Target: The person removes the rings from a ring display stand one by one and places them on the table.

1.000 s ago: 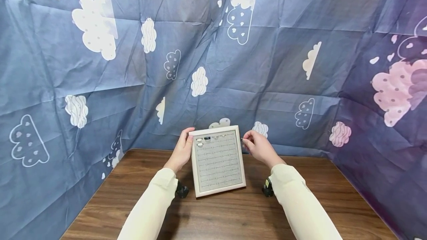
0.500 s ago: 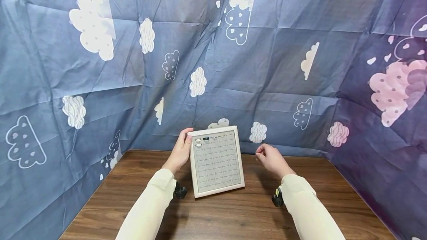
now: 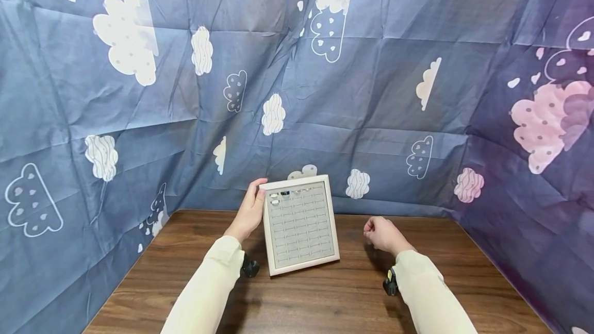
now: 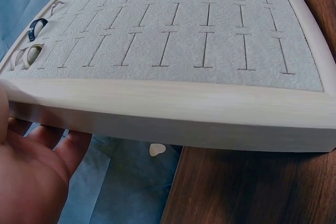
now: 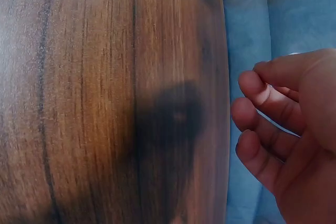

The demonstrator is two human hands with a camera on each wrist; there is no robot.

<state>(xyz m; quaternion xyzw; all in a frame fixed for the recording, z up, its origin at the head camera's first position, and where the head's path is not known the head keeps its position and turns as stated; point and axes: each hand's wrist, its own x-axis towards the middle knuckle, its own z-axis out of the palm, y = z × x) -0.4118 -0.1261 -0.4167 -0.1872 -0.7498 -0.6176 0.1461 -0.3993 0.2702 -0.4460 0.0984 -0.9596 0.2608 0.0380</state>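
A ring display board with a pale frame and grey slotted padding leans upright on the table. Several rings sit in its top rows; one is a dark band, and beside it is a silver ring. My left hand grips the board's upper left edge, thumb on the front and fingers behind, as the left wrist view shows. To the right of the board, my right hand is held above the table. Its thumb and index fingertips pinch together, the other fingers curled; the small ring between them is hidden now.
The brown wooden table ends at a blue curtain with cloud prints, which hangs behind and along both sides. A dark camera is worn at the left wrist, another camera at the right.
My right hand has moved from the board's upper right edge, where a tiny ring showed at its fingertips, rightward and down toward the table. My left hand keeps its grip on the board.
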